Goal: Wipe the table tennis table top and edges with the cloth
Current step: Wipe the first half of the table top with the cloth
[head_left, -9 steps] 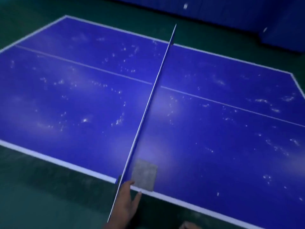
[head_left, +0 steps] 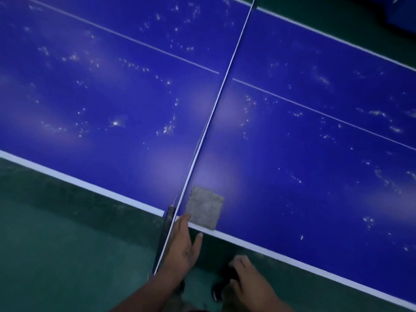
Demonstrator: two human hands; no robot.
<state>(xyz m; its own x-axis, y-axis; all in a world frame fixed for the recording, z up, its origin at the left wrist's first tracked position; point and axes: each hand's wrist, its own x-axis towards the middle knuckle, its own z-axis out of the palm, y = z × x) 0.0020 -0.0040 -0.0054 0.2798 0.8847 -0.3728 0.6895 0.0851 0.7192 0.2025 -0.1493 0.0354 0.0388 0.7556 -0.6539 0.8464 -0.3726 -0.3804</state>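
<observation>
A blue table tennis table point(head_left: 304, 176) fills the view, its top dotted with white specks. A folded grey cloth point(head_left: 204, 207) lies on the near white edge line, just right of the net point(head_left: 216, 102). My left hand point(head_left: 183, 246) reaches up from below with straight fingers; its fingertips touch the cloth's near left corner and the table edge. My right hand point(head_left: 247, 275) hangs below the table edge with loosely curled fingers and holds nothing.
The net's dark post point(head_left: 167, 224) stands at the near edge, right beside my left hand. Green floor point(head_left: 67, 244) lies in front of the table. My shoes show dimly on the floor between my hands.
The view has dropped and moved closer to the table. My left hand has slid a little further up to the cloth. My right hand has come into fuller view.
</observation>
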